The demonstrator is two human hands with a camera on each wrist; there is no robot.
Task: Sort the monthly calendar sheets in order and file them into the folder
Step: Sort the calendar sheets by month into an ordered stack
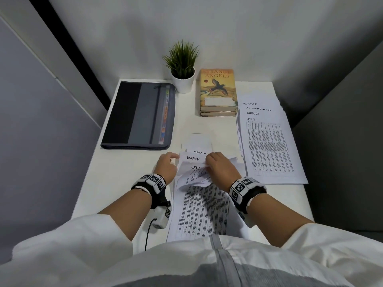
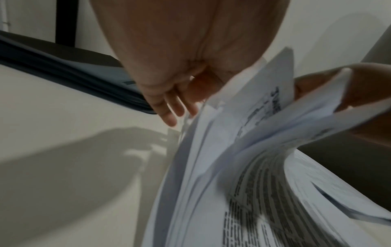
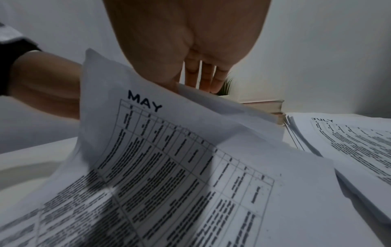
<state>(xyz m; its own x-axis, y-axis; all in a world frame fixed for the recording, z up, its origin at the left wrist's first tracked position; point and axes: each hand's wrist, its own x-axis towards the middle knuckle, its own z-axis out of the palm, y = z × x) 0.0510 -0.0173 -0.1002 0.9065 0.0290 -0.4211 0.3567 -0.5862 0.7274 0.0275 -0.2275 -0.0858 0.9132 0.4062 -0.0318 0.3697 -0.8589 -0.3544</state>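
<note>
your desk (image 1: pixel 124 183) carries everything, and the grey folder (image 1: pixel 138 114) lies zipped on it, the landmark here. well right of the folder sits a fanned stack of sheets (image 1: pixel 269 146) with july on top. just right of the folder's near corner lies your loose pile (image 1: pixel 199 208). your right hand (image 1: pixel 221 165), fingers curled, pinches lifted sheets, may among them. your left hand (image 1: pixel 165 166) rests on the pile's edge, fingers relaxed and slightly apart.

Bare table (image 1: pixel 128 162) between folder (image 1: pixel 138 114) and sheets (image 1: pixel 202 210); books (image 1: pixel 218 94), plant (image 1: pixel 182 67) behind.
</note>
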